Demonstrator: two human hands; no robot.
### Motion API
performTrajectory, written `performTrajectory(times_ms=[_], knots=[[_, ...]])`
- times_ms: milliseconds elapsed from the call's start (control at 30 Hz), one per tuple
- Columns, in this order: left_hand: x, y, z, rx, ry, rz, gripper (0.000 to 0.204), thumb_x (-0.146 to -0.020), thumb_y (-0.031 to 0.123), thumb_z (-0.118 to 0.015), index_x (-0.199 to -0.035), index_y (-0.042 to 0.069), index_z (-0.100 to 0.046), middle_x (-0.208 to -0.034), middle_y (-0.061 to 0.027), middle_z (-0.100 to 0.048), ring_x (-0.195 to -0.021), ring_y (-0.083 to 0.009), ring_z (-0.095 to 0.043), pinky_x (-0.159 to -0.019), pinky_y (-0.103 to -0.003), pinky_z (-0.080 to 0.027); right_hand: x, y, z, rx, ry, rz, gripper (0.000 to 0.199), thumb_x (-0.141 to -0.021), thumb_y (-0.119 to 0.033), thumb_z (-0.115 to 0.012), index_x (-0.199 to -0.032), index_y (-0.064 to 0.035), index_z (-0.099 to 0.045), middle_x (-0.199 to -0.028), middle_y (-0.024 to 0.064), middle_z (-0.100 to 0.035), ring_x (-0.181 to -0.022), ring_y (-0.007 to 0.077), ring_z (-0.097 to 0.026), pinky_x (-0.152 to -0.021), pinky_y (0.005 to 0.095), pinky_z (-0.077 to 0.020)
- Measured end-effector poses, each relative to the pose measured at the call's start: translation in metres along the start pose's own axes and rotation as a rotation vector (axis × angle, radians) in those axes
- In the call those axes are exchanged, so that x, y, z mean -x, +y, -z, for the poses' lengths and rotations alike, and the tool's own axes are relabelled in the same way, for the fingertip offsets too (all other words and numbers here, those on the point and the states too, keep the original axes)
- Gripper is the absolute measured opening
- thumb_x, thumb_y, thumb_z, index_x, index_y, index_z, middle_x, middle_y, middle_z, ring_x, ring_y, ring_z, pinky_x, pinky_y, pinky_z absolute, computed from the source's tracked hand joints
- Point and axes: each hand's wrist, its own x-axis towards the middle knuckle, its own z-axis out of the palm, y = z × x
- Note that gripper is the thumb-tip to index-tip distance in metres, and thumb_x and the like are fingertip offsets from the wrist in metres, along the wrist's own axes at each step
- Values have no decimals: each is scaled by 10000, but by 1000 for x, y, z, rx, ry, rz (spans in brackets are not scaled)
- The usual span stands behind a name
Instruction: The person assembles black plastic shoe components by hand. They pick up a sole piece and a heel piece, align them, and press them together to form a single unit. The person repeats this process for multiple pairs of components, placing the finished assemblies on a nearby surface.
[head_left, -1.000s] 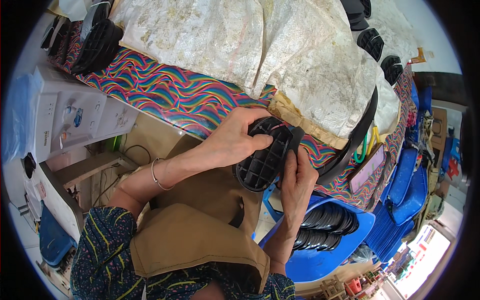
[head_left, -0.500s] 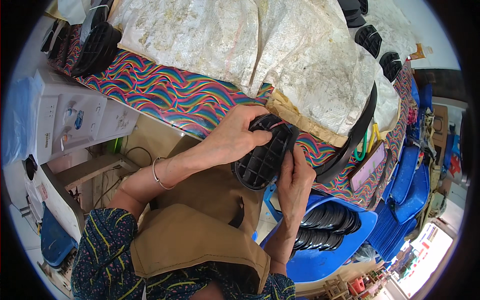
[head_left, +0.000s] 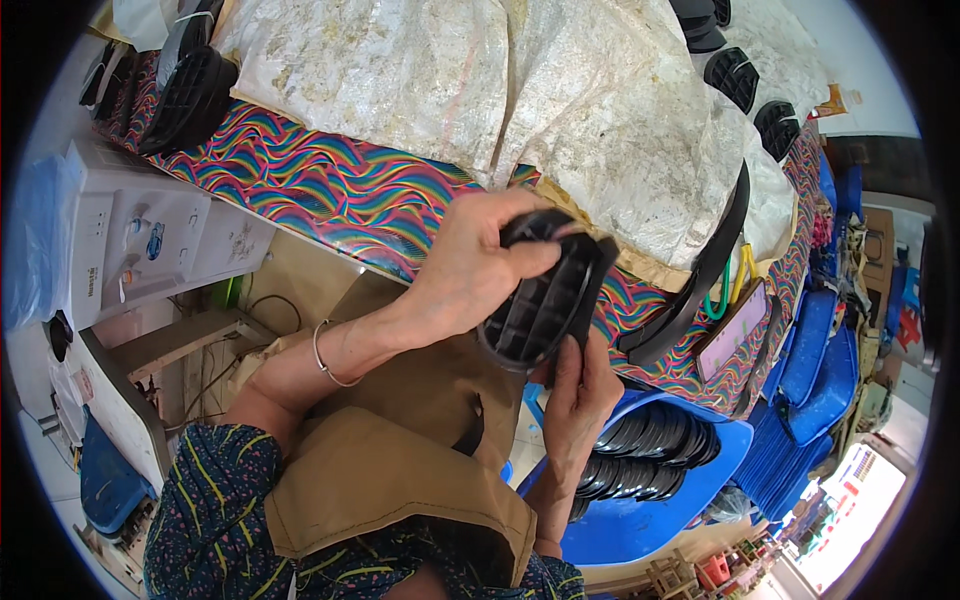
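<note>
The sole sits between my two hands, held up over my lap just in front of the tabletop. Its long axis points mostly away from me, the far end leaning a little right, and the gridded face is turned up toward me. My left hand has the far end: the thumb lies across the grid, and the other fingers go out of sight behind. My right hand is nearer the close end, fingers closed on the lower right edge, thumb against the side. A dark band stands along that right edge, its upper end jutting slightly away from the sole. So the band lies up and to the right of my right thumb; whether those fingers pinch its lower end too, I can't tell.

The sole is black and looks like moulded rubber, rounded at the close end, with raised ribs cutting it into square pockets; the far end is blurred. On the tabletop's glossy, rainbow-waved cover lie a white woven sack, stained and creased, a long curved black strip, yellow-and-green scissors and a phone. To my right, glossy black pieces stand in close rows on a smooth blue chair.
</note>
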Motion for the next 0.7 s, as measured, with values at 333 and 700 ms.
performTrajectory(times_ms=[333, 700], knots=[[-2, 7, -9, 91, 33, 34, 175, -838, 17, -653, -1002, -41, -677, -878, -16, -678, -789, -67, -599, -714, -231, -488, 22, -9, -13, -199, 127, -75, 202, -1021, -127, -477, -1082, 20, -601, -684, 45, -619, -488, 69, -537, -442, 195, -369], [2, 6, -20, -32, 98, -60, 151, -850, 10, -644, -992, -38, -660, -858, -7, -668, -775, -54, -591, -695, -221, -481, 25, -10, -11, -311, 127, -109, 265, -1023, -207, -485, -1112, 13, -603, -697, 54, -640, -462, 63, -510, -424, 196, -343]])
